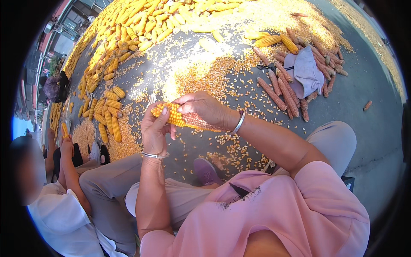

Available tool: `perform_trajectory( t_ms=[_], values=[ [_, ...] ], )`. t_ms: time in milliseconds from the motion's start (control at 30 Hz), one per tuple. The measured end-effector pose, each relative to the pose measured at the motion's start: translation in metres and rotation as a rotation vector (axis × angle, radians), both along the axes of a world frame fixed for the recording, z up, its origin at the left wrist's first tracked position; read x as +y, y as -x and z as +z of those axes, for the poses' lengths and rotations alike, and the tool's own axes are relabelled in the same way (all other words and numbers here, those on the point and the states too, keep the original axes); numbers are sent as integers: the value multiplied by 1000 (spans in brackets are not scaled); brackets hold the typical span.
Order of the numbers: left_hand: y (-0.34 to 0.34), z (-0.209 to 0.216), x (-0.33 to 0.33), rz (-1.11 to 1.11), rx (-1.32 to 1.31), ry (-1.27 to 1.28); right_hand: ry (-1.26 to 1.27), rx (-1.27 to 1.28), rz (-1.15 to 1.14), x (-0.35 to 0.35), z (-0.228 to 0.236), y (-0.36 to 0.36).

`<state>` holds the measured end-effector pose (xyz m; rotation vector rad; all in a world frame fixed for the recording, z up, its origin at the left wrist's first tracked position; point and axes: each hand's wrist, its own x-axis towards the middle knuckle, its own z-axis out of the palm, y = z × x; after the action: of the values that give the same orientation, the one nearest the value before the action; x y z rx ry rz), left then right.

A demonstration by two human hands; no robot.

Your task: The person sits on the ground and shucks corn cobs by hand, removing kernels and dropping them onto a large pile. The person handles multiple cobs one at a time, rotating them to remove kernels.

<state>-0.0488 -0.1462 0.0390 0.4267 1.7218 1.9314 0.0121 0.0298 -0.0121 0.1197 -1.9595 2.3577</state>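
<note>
An ear of corn [174,115] is held up in front of my chest, over loose kernels on the grey ground. Yellow kernels still cover its left end, while the stretch toward the right is stripped down to reddish cob. My left hand [153,132] is closed round the kernel-covered end, thumb on top. Pressed against the upper side, where kernels meet bare cob, are the bent fingers of my right hand [207,110]; its palm and wrist lie over the stripped part. Each wrist wears a silver bangle.
Unshelled ears [141,21] are heaped at the far left, with a smaller group [109,109] nearer. Stripped cobs [274,92] lie at right around a pale cap [305,73]. Loose kernels [205,81] spread between. At left sits another person [64,210], holding an ear.
</note>
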Motion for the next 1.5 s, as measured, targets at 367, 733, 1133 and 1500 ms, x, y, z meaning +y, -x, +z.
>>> perform_trajectory(
  t_ms=[367, 733, 1133, 1500],
  values=[
    [5, 0, -7, -8, -6, -30, 40, 83, 11, -8, 10, -1],
    [1, -20, 5, 31, -21, 76, -516, 165, -242, -9, -2, 10],
    [5, -19, 10, -9, 30, 190, -212, 5, -170, 3, -24, 11],
    [7, -19, 6, 25, -47, 123, -191, 43, 13, 0, -24, 13]
  ],
)
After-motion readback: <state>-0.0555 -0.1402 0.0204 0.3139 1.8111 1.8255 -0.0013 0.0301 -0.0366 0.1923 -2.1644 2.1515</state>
